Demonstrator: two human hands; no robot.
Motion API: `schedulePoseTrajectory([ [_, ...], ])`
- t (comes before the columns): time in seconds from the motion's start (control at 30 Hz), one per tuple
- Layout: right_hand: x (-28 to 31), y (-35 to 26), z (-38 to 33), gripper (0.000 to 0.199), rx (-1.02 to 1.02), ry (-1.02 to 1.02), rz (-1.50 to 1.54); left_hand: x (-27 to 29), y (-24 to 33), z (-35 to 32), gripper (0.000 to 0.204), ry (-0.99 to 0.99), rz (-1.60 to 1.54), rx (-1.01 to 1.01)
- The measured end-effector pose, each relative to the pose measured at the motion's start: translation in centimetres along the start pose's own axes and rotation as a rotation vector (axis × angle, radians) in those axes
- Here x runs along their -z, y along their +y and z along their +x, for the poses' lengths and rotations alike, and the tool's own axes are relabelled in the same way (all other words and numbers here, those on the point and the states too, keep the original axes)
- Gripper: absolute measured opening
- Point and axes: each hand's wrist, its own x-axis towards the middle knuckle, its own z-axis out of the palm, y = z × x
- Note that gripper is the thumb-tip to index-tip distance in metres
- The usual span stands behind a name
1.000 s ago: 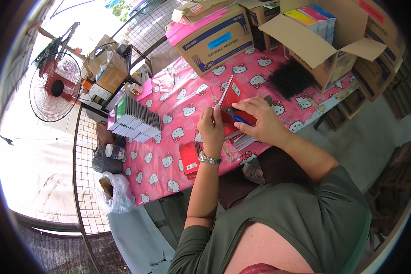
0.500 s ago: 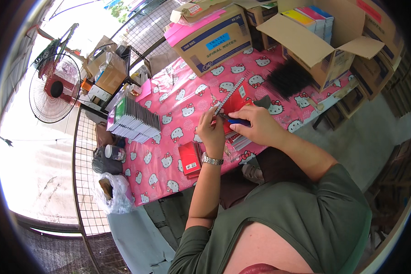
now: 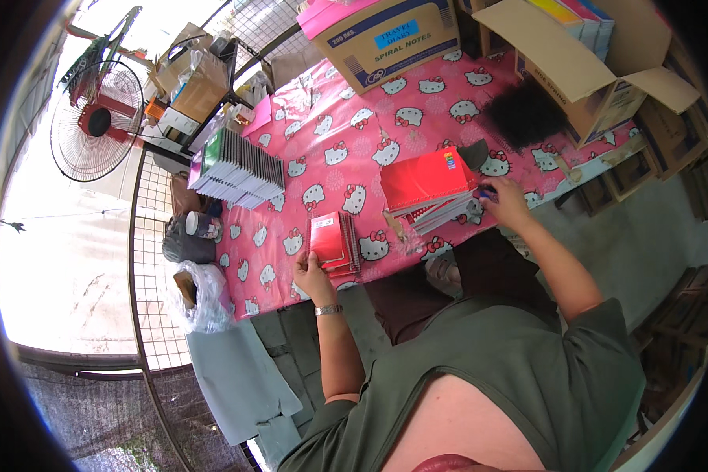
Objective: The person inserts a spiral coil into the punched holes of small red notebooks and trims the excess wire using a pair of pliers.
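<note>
**A:** Whereas a second ago both hands met mid-table over one small red item, entry one now reads: left hand (image 3: 311, 274) moved to the near table edge, fingers resting on the small red spiral notebook (image 3: 332, 242), which lies flat on a short pile of the same kind.

**B:** Gripped?

**A:** Fingers laid along its left edge and near corner, touching rather than closed round it. Entry two: right hand (image 3: 505, 200) has gone out to the right, beside the larger red notebook stack (image 3: 431, 189). It is curled on a small blue object (image 3: 488, 193); whether clamped tight, I cannot tell.

**B:** So the hands have parted.

**A:** Yes. My reading: one notebook has been dealt with and set on the pile, and the right hand is by the larger stack.

**B:** Surroundings?

**A:** Pink patterned tablecloth (image 3: 354, 126); a row of dark-edged books (image 3: 240, 167) far left; open cardboard boxes (image 3: 598, 79) behind; a red fan (image 3: 98, 122) beyond the mesh.
</note>
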Motion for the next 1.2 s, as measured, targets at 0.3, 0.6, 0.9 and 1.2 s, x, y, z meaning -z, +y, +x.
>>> schedulePoseTrajectory([
  [0.3,-1.0,6.6,11.9,0.021,-0.083,0.117,-0.450,-1.0,0.4,0.2,0.023,0.120,1.034,-0.461],
  [0.6,-0.3,5.5,14.8,0.020,-0.179,-0.002,-0.554,-19.0,13.4,-9.1,0.025,-0.831,0.851,-1.255],
  [0.9,9.5,-5.5,11.5,0.023,0.253,0.120,0.378,-20.1,17.6,-6.3,0.018,-1.005,0.809,-1.087],
  [1.2,11.7,-12.6,8.6,0.015,0.381,0.173,0.230,-21.6,15.5,-7.1,0.015,-0.745,0.800,-1.224],
])
